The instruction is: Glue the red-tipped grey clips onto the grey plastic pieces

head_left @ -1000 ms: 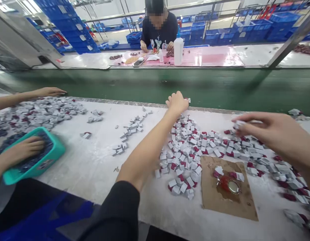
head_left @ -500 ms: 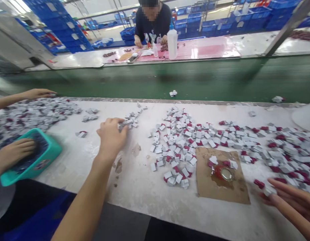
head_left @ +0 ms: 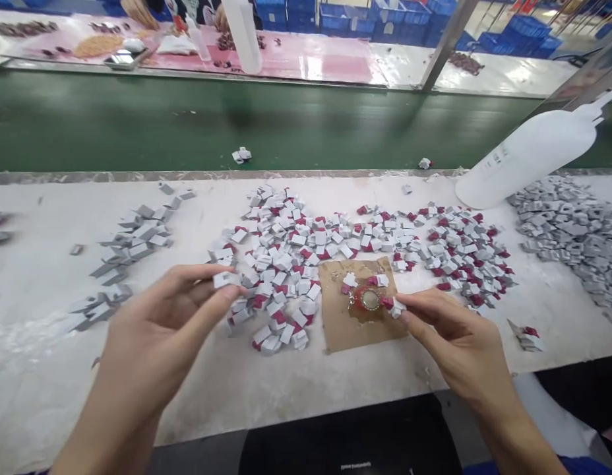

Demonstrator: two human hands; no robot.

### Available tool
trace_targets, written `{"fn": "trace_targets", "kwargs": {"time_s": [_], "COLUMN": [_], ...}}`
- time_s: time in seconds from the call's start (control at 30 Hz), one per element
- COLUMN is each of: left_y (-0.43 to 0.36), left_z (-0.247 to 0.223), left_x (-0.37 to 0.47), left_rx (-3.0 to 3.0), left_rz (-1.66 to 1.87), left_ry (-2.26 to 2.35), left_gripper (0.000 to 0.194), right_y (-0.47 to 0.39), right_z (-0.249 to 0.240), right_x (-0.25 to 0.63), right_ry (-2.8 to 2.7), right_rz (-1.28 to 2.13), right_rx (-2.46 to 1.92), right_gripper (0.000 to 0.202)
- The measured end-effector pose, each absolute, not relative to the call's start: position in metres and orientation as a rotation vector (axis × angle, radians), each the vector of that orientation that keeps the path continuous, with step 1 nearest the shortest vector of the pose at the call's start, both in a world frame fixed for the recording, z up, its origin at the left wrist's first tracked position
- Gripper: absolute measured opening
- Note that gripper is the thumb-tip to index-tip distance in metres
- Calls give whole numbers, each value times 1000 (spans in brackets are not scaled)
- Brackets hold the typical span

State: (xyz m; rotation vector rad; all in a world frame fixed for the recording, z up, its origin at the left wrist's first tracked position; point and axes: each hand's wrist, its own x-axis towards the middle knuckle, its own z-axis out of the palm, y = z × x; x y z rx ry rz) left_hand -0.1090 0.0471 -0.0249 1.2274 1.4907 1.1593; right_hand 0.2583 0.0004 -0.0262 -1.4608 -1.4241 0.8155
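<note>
My left hand point(head_left: 172, 330) pinches a small light-grey block point(head_left: 227, 280) between thumb and fingertips, just left of the middle pile. My right hand point(head_left: 449, 330) grips a grey-and-maroon piece point(head_left: 394, 306) at the right side of a brown cardboard square point(head_left: 336, 323). On the cardboard, a round red-rimmed cap point(head_left: 369, 299) sits in a wet, shiny patch, with two grey-and-maroon pieces point(head_left: 378, 281) beside its upper edge. A heap of grey-and-maroon pieces point(head_left: 281, 264) spreads behind and left of the cardboard.
Loose grey pieces point(head_left: 142, 231) lie at the left. A large white bottle point(head_left: 528, 155) leans at the right near a grey heap point(head_left: 578, 231). Beyond the table edge runs a green belt point(head_left: 306, 125); a person's hands are at the pink-covered table point(head_left: 316, 59) opposite.
The view has swung right. My left hand has left the loose grey pieces with a block in its fingertips. My right hand has brought its piece to the cardboard.
</note>
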Motion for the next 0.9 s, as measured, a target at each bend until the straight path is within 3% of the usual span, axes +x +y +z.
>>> {"fn": "trace_targets", "kwargs": {"time_s": [0.17,0.57,0.9], "left_y": [35,39,40], "left_z": [-7,-4,-7], "left_x": [-48,0,16], "left_rx": [1222,1246,1152], "left_rz": [1026,969,968], "left_ry": [1467,1192,1143], "left_gripper": [21,11,15], "right_y": [1,4,7], "right_z": [-33,-33,-26], "right_x": [256,257,258], "right_ry": [-1406,-1435,-1371], "right_rz": [862,878,950], "right_rx": [-1459,-1397,-1388], "right_gripper": [13,18,15]}}
